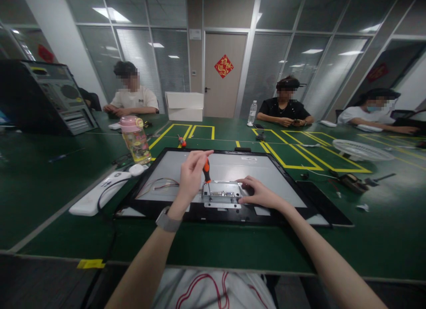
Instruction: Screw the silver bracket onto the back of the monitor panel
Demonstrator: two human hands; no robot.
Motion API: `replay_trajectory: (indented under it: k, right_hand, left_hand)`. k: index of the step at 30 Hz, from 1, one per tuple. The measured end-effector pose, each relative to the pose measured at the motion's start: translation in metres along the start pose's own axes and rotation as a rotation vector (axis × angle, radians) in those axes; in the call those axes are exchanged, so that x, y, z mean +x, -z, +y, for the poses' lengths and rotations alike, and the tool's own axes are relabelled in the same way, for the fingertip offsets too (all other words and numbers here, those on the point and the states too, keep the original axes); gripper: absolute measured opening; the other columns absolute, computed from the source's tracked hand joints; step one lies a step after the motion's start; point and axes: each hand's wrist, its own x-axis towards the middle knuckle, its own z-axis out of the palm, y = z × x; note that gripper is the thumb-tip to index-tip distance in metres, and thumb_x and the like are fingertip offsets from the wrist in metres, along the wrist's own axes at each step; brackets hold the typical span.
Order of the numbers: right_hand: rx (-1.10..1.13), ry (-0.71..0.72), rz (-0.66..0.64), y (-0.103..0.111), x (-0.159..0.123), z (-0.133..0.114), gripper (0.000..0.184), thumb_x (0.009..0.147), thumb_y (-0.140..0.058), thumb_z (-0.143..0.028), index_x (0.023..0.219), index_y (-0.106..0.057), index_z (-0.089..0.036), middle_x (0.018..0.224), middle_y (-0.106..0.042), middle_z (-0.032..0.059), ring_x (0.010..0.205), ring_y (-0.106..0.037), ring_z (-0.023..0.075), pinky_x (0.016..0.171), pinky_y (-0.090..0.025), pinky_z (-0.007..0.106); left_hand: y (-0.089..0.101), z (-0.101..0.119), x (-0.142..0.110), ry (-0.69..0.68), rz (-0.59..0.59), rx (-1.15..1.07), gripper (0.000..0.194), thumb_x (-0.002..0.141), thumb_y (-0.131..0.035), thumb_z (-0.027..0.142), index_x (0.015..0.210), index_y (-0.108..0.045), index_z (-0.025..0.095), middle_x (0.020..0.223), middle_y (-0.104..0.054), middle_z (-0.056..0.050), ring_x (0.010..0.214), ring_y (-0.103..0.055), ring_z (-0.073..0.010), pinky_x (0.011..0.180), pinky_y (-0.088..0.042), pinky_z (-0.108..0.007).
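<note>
A flat monitor panel (266,176) lies back-up on the green table, with a small metal bracket (222,194) near its front edge. My left hand (191,176) is closed round an orange-handled screwdriver (207,169), held upright with its tip down at the bracket's left end. My right hand (258,192) rests on the panel with fingers curled against the bracket's right side. Thin wires (159,183) run across the panel's left part.
A pink-lidded bottle (135,139) and a white power strip (96,194) lie left of the panel. A computer case (49,96) stands far left. A fan grille (361,150) and small tools (353,181) lie right. Three people sit across the table, near a white box (184,105).
</note>
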Motion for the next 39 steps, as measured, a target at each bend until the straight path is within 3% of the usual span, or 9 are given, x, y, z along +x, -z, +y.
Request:
replay_trajectory:
  k: [4, 8, 11, 14, 21, 24, 29, 34, 39]
  right_hand:
    - [0.006, -0.006, -0.005, 0.0007, -0.0003, -0.0014, 0.065, 0.071, -0.077, -0.048, 0.127, -0.059, -0.02, 0.109, -0.055, 0.0089, 0.101, -0.055, 0.0275, 0.094, -0.044, 0.043]
    - [0.007, -0.004, -0.011, 0.0011, -0.0007, -0.0021, 0.066, 0.071, -0.077, -0.049, 0.127, -0.059, -0.02, 0.11, -0.055, 0.0092, 0.101, -0.055, 0.0278, 0.095, -0.044, 0.044]
    - [0.004, -0.007, -0.008, 0.0013, -0.0009, -0.0024, 0.064, 0.071, -0.077, -0.048, 0.127, -0.059, -0.022, 0.109, -0.055, 0.0086, 0.101, -0.055, 0.0279, 0.094, -0.044, 0.044]
    - [0.001, -0.005, -0.007, 0.0017, -0.001, -0.0031, 0.063, 0.072, -0.077, -0.048, 0.127, -0.06, -0.023, 0.109, -0.055, 0.0082, 0.101, -0.055, 0.0277, 0.094, -0.044, 0.044]
    - [0.002, 0.003, 0.006, 0.0007, -0.0004, -0.0023, 0.065, 0.07, -0.078, -0.047, 0.125, -0.06, -0.019, 0.106, -0.056, 0.009, 0.1, -0.056, 0.0277, 0.093, -0.045, 0.042]
    - [0.003, 0.012, 0.012, 0.0, 0.0, 0.0001, 0.065, 0.07, -0.079, -0.047, 0.125, -0.06, -0.019, 0.107, -0.056, 0.0087, 0.1, -0.056, 0.0271, 0.094, -0.044, 0.042]
    - [0.019, 0.009, -0.003, 0.0006, -0.0008, -0.0005, 0.064, 0.071, -0.078, -0.047, 0.126, -0.06, -0.022, 0.108, -0.055, 0.008, 0.1, -0.056, 0.0265, 0.094, -0.045, 0.043]
    - [0.02, -0.003, -0.004, 0.0013, -0.0015, -0.0044, 0.062, 0.072, -0.077, -0.047, 0.126, -0.06, -0.021, 0.108, -0.055, 0.0083, 0.1, -0.055, 0.0268, 0.094, -0.045, 0.043]
    - [0.008, -0.01, -0.003, 0.0019, -0.0013, -0.0049, 0.063, 0.072, -0.077, -0.048, 0.126, -0.06, -0.022, 0.108, -0.055, 0.0079, 0.1, -0.055, 0.0272, 0.094, -0.045, 0.043]
  left_hand:
    - [-0.0015, -0.0008, 0.0004, 0.099, -0.071, -0.067, 0.029, 0.087, -0.057, 0.031, 0.109, -0.071, 0.018, 0.086, -0.07, -0.004, 0.078, -0.064, -0.015, 0.076, -0.051, -0.029]
    - [-0.0024, -0.0005, 0.0001, 0.04, 0.025, 0.05, 0.019, 0.078, -0.069, 0.029, 0.092, -0.076, 0.02, 0.079, -0.061, -0.001, 0.07, -0.058, -0.0122, 0.068, -0.049, -0.024]
    - [-0.0013, -0.0006, 0.0005, 0.015, 0.053, 0.066, 0.024, 0.088, -0.054, 0.029, 0.094, -0.075, 0.021, 0.092, -0.064, -0.005, 0.084, -0.06, -0.0148, 0.078, -0.049, -0.027]
    - [-0.0007, -0.0011, 0.0009, 0.057, -0.033, -0.01, 0.03, 0.091, -0.047, 0.027, 0.106, -0.071, 0.019, 0.093, -0.068, -0.006, 0.089, -0.062, -0.0164, 0.083, -0.05, -0.031]
    - [-0.003, 0.0021, -0.0004, -0.004, 0.013, 0.088, 0.013, 0.077, -0.07, 0.025, 0.088, -0.075, 0.021, 0.077, -0.058, -0.001, 0.069, -0.053, -0.0119, 0.066, -0.045, -0.024]
    - [-0.0026, 0.0022, -0.0002, -0.009, 0.045, 0.101, 0.011, 0.08, -0.066, 0.025, 0.085, -0.075, 0.021, 0.078, -0.055, -0.001, 0.072, -0.053, -0.0126, 0.067, -0.045, -0.024]
    - [-0.0018, -0.0004, 0.0001, 0.075, -0.081, -0.056, 0.028, 0.093, -0.046, 0.029, 0.102, -0.07, 0.019, 0.083, -0.064, -0.004, 0.08, -0.06, -0.0153, 0.075, -0.048, -0.028]
    - [-0.0016, 0.0013, 0.0002, 0.012, -0.027, 0.012, 0.016, 0.083, -0.062, 0.031, 0.08, -0.072, 0.02, 0.084, -0.061, -0.004, 0.078, -0.058, -0.0146, 0.069, -0.047, -0.025]
    - [-0.0008, -0.0057, 0.0008, 0.095, -0.066, -0.082, 0.025, 0.091, -0.05, 0.032, 0.101, -0.07, 0.02, 0.084, -0.064, -0.004, 0.077, -0.059, -0.0142, 0.071, -0.048, -0.026]
